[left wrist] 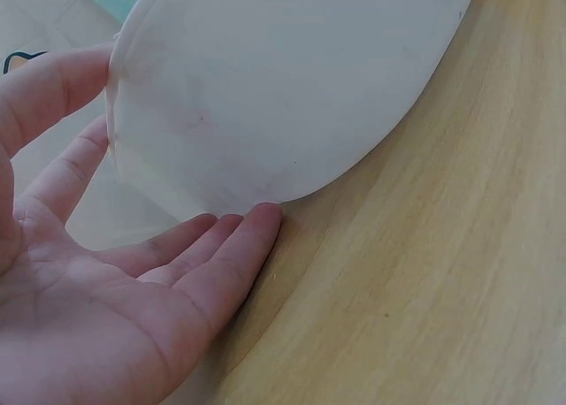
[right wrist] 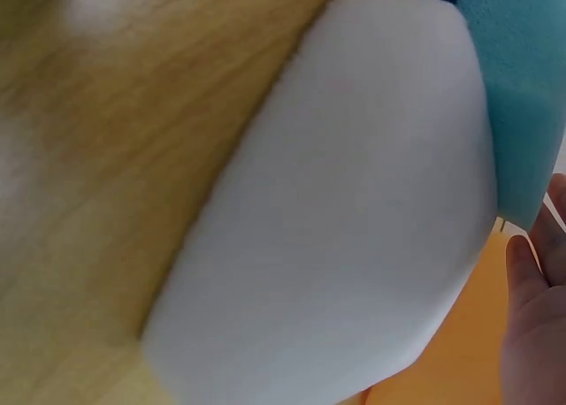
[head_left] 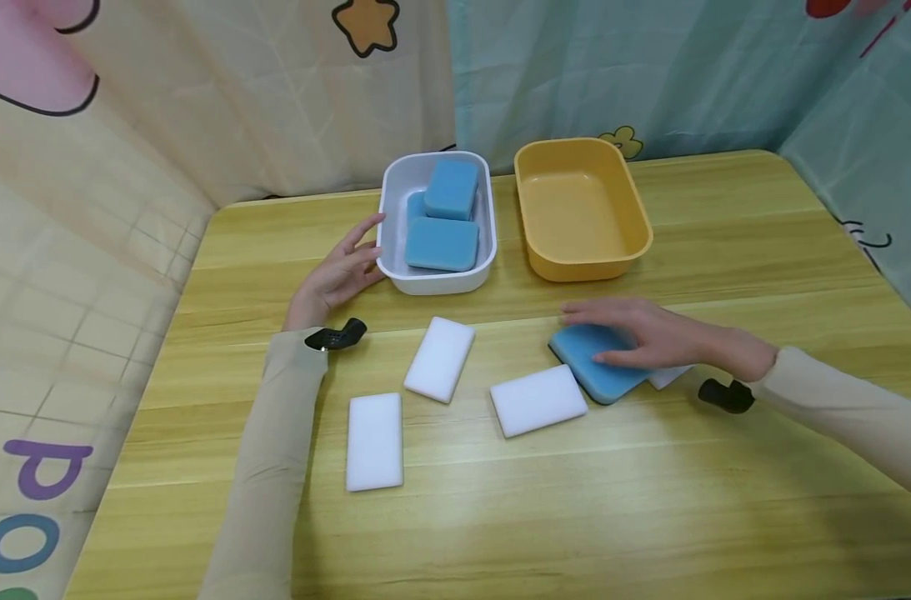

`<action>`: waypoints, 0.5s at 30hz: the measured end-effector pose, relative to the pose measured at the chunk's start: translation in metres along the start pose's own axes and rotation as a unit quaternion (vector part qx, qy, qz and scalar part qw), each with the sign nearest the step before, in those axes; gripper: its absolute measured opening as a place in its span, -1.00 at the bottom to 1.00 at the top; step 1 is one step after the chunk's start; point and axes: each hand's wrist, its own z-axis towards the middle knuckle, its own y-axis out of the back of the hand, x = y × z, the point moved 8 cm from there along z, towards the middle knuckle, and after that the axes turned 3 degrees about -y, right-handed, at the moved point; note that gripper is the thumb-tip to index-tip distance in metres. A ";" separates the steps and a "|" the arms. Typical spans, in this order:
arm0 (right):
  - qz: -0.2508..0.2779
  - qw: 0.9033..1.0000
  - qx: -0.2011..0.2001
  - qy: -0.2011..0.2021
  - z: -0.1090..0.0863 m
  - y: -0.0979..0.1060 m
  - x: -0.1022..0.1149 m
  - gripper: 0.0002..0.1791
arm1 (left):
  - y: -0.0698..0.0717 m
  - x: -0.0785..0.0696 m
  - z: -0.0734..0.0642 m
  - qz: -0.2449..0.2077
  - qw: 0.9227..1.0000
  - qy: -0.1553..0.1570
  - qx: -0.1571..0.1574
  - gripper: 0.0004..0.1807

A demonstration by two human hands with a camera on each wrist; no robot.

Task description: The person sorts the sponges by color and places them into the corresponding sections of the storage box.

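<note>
My left hand (head_left: 344, 271) touches the left side of a white plastic bin (head_left: 443, 284), its fingertips (left wrist: 265, 212) against the outer wall and rim. Three blue sponges lie in this bin, among them a front sponge (head_left: 442, 244) and a back sponge (head_left: 452, 190). Over another blue sponge (head_left: 586, 350) on the table, my right hand (head_left: 635, 329) is spread and slightly blurred. The thumb lies across its top, while the other fingers reach its far edge. A white sponge (right wrist: 327, 210) sits beside the blue one, partly hidden under the right hand in the head view.
A yellow bin (head_left: 581, 271) stands to the right of the white one. White sponges lie on the wooden table (head_left: 500, 517): an upright one (head_left: 374, 442), a tilted one (head_left: 440, 360) and one (head_left: 539, 401) touching the blue sponge. Curtains (head_left: 275, 100) hang behind the table.
</note>
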 end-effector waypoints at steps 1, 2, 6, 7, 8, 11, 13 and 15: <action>0.000 1.000 0.002 -0.001 -0.001 -0.001 -0.001 -0.39 | 0.000 0.000 0.000 0.000 1.000 0.000 0.000 -0.40; 0.000 1.000 0.004 -0.003 -0.002 -0.001 -0.001 -0.39 | 0.001 0.000 0.000 0.001 1.000 0.000 0.000 -0.40; 0.001 1.000 0.016 -0.017 -0.005 -0.002 -0.004 -0.35 | 0.001 0.001 0.001 0.001 1.000 0.000 0.001 -0.39; -0.002 1.000 0.016 -0.019 -0.006 -0.003 -0.004 -0.34 | 0.001 0.001 0.001 0.001 1.000 0.000 0.002 -0.39; -0.005 1.000 0.015 -0.020 -0.008 -0.003 -0.005 -0.32 | 0.001 0.001 0.001 0.001 1.000 0.000 0.002 -0.39; -0.017 1.000 0.014 -0.021 -0.011 -0.005 -0.008 -0.28 | 0.002 0.001 0.001 -0.001 1.000 -0.002 0.003 -0.39; -0.021 1.000 0.012 -0.019 -0.014 -0.005 -0.008 -0.25 | 0.002 0.001 0.001 -0.003 1.000 -0.005 0.004 -0.40; -0.017 1.000 0.015 -0.022 -0.015 -0.006 -0.009 -0.20 | 0.001 0.000 0.001 -0.005 1.000 -0.007 0.004 -0.41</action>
